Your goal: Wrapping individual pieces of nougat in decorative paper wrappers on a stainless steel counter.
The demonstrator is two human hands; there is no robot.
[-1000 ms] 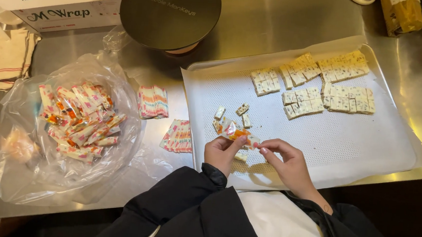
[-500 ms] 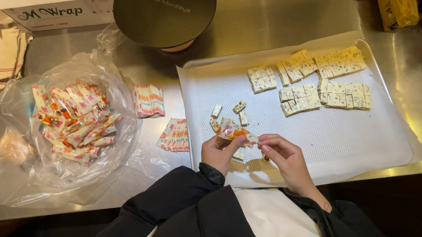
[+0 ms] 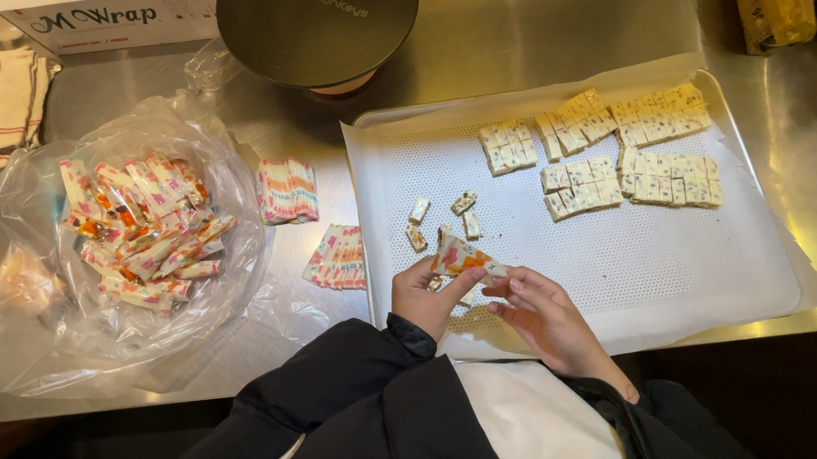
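Seen from above, both hands meet over the near edge of a pale perforated metal baking tray (image 3: 716, 273) on a steel desk (image 3: 502, 23). The left hand (image 3: 428, 294) and right hand (image 3: 548, 313) pinch a small orange-and-white printed candy wrapper (image 3: 460, 259), fingers clamped on it. Loose white nougat pieces (image 3: 443, 218) lie just beyond; cut nougat slabs (image 3: 619, 149) sit farther back. Left of the tray, 2 wrapper stacks (image 3: 312, 222) and a clear plastic bag of wrapped candies (image 3: 142, 223).

White, orange-and-pink printed wrapper (image 3: 460, 259); pale perforated tray (image 3: 677, 270).
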